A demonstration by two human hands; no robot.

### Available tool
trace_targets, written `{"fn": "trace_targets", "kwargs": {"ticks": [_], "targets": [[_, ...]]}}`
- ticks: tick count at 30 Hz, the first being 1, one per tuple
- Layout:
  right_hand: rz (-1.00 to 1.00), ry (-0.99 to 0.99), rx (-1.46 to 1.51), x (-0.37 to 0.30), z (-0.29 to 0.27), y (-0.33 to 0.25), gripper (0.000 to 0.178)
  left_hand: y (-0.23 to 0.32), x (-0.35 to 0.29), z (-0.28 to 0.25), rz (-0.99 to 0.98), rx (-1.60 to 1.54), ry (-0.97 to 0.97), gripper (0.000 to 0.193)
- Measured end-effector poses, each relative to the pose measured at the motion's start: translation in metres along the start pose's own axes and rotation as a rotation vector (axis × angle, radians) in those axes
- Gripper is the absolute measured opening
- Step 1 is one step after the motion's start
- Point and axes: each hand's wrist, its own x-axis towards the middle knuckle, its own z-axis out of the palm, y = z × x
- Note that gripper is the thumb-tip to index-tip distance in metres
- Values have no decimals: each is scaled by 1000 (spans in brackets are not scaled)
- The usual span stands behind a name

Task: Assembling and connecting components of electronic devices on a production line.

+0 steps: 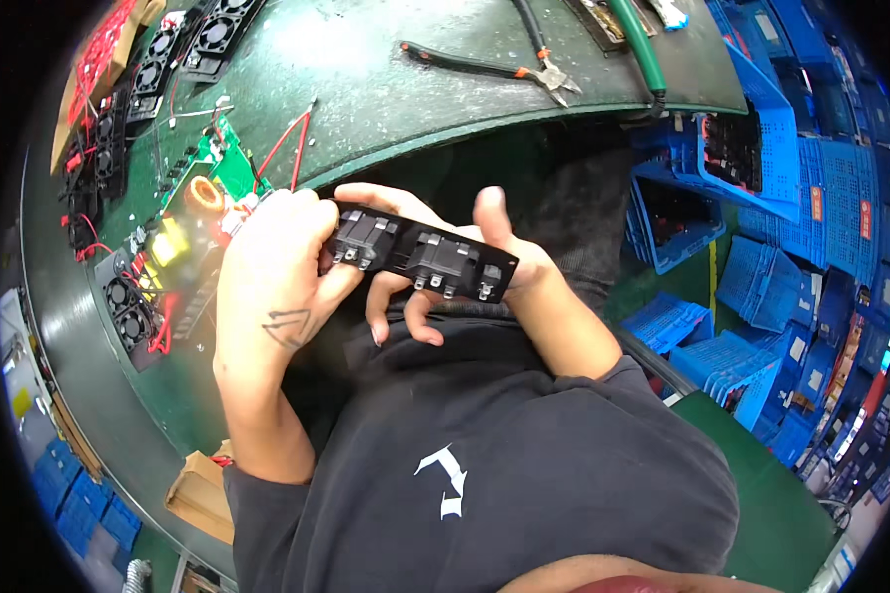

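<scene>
A narrow black socket panel (420, 259) is held above my lap, with two black outlet bodies and a smaller part on it, their metal terminals sticking up. My left hand (277, 262) grips its left end, thumb and fingers closed around the edge. From beneath and behind, my right hand (524, 259) cradles the panel, thumb raised at the far edge and fingers curled under the near one. To the left on the bench lies a green circuit board (229, 163) with a copper coil (206, 194) and red wires, partly covered by my left hand.
On the green workbench (346, 89) rest diagonal cutters (549, 77) and a green-handled tool (638, 44). Several black fans (151, 71) with wires line the far left. Blue crates (752, 178) holding black parts stand at the right. An open cardboard box (203, 494) sits lower left.
</scene>
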Motion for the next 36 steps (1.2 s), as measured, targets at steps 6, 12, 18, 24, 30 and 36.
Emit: {"fn": "trace_targets", "kwargs": {"ticks": [6,12,18,24,30,36], "targets": [[-28,37,38,-13,-1,8,106,4,-3,-9,-115,-149,-39,17],[-226,159,-38,-18,-7,22,94,2,-3,-2,-57,-251,67,14],[-233,465,-394,-15,13,5,72,-22,-5,-13,-224,-566,-1,32],[-241,581,-501,-5,28,-2,76,-32,-2,-10,-194,-932,170,13],[-317,584,-429,4,32,-5,48,-30,-11,-17,-58,-615,185,12],[-255,587,-562,13,38,-23,78,-34,-14,-11,-10,-495,178,14]]}}
